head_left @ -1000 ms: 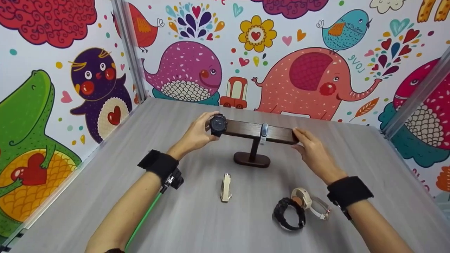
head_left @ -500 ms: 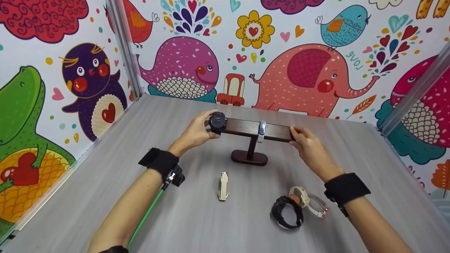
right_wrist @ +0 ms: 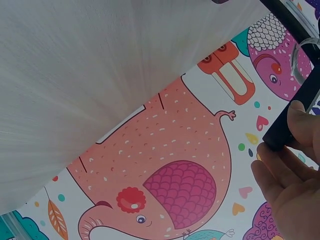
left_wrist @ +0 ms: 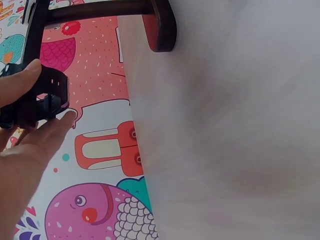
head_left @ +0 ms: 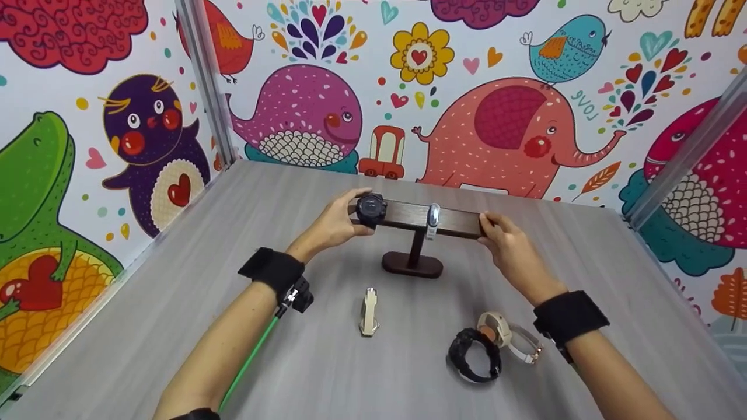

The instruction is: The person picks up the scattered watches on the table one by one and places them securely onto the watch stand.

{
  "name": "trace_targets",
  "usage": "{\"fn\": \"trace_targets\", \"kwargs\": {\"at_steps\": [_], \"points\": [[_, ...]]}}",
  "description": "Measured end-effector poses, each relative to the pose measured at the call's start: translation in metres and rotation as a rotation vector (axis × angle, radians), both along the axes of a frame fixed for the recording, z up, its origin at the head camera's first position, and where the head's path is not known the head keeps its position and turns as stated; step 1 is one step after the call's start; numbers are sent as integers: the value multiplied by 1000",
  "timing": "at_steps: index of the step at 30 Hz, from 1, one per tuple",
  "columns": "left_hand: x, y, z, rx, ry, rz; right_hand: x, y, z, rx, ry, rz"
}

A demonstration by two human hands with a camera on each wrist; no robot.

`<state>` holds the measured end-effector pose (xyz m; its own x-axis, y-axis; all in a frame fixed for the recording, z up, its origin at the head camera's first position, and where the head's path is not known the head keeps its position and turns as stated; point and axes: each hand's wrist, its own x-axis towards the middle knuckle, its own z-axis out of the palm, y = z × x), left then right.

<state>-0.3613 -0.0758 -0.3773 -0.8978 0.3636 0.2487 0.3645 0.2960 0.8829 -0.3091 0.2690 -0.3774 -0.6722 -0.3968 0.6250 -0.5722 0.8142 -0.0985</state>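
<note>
A dark brown watch stand (head_left: 405,213) with an oval base (head_left: 412,265) stands on the table. My left hand (head_left: 338,221) pinches a black watch (head_left: 371,210) around the left end of its bar, thumb on the near side and fingers behind. In the left wrist view the strap of the black watch (left_wrist: 52,87) forms a closed loop. At the other end, my right hand (head_left: 509,242) grips the bar tip; the right wrist view shows the thumb on one face of the bar (right_wrist: 290,117) and fingers under it. A fitness band (head_left: 432,220) with a pale strap hangs around the bar's middle.
A cream-strapped watch (head_left: 369,313) lies on the table in front of the stand. To the right, a black watch (head_left: 474,356) touches a beige watch (head_left: 496,329). Printed wall panels close off the back and sides. A green cable (head_left: 251,359) runs along the left forearm.
My left hand has slid the black watch a little to the right along the bar, closer to the fitness band. My right hand stays at the bar's right end; the view has shifted slightly.
</note>
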Motion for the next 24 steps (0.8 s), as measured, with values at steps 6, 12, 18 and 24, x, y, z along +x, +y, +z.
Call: {"fn": "trace_targets", "kwargs": {"at_steps": [6,12,18,24], "points": [[0,4,-2,30,7,-16,1,-1,0,7,-33,-24],[0,6,0,-51,59,23,3,-2,2,18,-46,-48],[1,5,4,-192,121,51,2,-2,1,25,-34,-49],[3,0,15,-240,174,44,2,-2,-1,63,14,-67]]}}
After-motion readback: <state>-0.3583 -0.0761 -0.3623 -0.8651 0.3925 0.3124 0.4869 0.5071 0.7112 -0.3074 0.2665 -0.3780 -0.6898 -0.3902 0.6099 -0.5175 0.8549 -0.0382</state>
